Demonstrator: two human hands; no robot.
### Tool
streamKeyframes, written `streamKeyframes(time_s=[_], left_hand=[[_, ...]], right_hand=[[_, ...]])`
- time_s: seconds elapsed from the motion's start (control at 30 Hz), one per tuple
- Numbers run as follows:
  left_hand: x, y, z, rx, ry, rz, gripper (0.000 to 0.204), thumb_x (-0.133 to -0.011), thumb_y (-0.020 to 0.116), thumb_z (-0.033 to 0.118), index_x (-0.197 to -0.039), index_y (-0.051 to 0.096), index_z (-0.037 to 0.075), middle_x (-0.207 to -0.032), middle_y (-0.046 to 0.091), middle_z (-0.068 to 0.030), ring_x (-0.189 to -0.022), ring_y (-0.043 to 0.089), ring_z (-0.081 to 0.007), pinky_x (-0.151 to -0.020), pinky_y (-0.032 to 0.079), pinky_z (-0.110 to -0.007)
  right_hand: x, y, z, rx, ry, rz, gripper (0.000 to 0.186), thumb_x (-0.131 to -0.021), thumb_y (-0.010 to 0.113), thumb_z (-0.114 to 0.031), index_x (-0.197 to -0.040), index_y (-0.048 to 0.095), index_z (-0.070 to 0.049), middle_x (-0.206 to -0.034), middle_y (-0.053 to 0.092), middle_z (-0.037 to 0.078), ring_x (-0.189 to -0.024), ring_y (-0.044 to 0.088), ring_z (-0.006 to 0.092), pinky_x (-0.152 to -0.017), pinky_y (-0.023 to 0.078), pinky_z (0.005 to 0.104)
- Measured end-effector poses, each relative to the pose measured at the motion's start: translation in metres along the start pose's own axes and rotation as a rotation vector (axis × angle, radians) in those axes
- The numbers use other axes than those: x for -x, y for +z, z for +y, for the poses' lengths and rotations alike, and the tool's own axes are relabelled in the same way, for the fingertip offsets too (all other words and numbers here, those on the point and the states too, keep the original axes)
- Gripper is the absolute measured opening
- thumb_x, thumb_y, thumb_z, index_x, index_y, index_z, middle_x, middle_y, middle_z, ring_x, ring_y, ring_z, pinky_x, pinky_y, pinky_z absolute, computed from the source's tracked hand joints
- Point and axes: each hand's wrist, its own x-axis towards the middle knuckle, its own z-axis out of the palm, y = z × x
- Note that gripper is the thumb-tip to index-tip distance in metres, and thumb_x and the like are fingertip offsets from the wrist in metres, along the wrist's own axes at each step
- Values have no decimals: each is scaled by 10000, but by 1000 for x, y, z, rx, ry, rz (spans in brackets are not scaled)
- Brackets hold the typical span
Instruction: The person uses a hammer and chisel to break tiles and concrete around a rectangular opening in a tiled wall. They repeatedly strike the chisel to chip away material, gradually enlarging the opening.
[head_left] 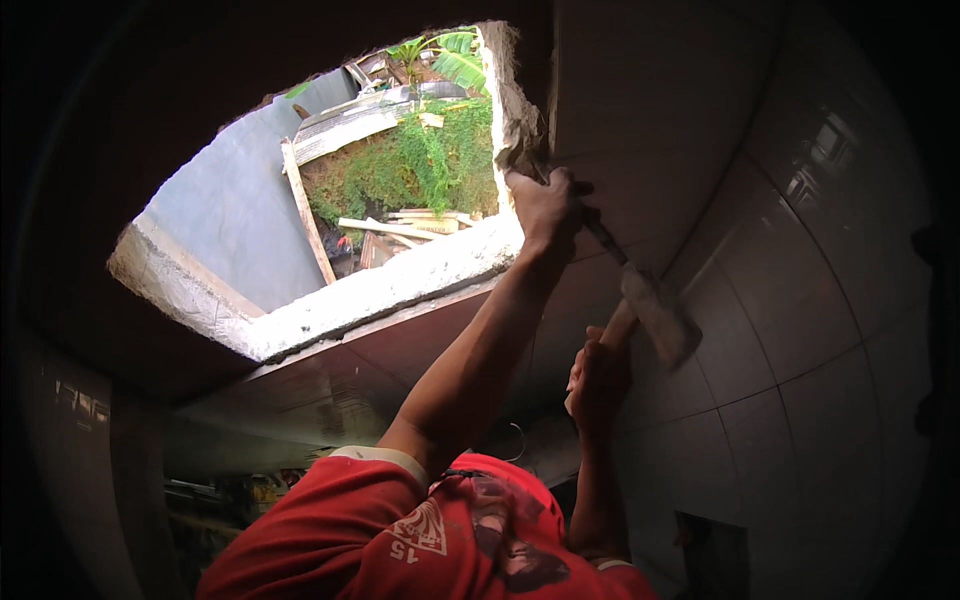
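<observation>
A person in a red shirt (400, 540) works at a rough window opening (330, 190) cut through a tiled wall (800, 330). The left hand (545, 208) is closed around a chisel (600, 232), whose tip rests against the broken right edge of the opening, near its lower right corner. The right hand (598, 385) grips the wooden handle of a hammer (655, 318), its head just beside the chisel's struck end, in front of the tiles. The opening's sill is bare grey mortar. Outside lie planks (400, 228), green plants and a grey wall.
</observation>
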Motion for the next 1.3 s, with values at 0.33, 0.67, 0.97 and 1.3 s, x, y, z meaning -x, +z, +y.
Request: streamKeyframes(time_s=[0.33,0.67,0.97,1.3], left_hand=[[39,-36,-38,-80,-16,-129,670,-961,581,116,-1476,164,17,-874,693,-208,-561,636,-236,-462,521,-349],[59,-43,-154,-674,-80,-183,889,-910,692,298,-1548,163,-22,-924,734,-222,-900,729,-358,-891,540,-403],[45,-61,-71,-135,17,-210,727,-982,663,252,-1473,253,-94,-834,725,-166,-473,577,-157,-455,480,-290],[19,-46,-39,-120,-60,-176,900,-987,627,213,-1576,6,-66,-926,707,-220,-511,569,-159,-485,500,-289]], right_hand=[[19,-16,8,-221,321,32,550,-1008,582,-439,-1170,498,80,-636,470,15,-468,423,93,-455,389,250],[53,-63,13,18,235,200,517,-1038,546,-405,-1228,492,73,-647,445,3,-487,422,83,-449,357,234],[68,-74,3,-55,316,214,407,-1043,534,-304,-1217,503,62,-652,452,-1,-506,427,73,-467,373,226],[55,-52,-6,-71,151,39,417,-1045,546,-340,-1191,519,49,-635,459,4,-491,422,69,-461,377,239]])
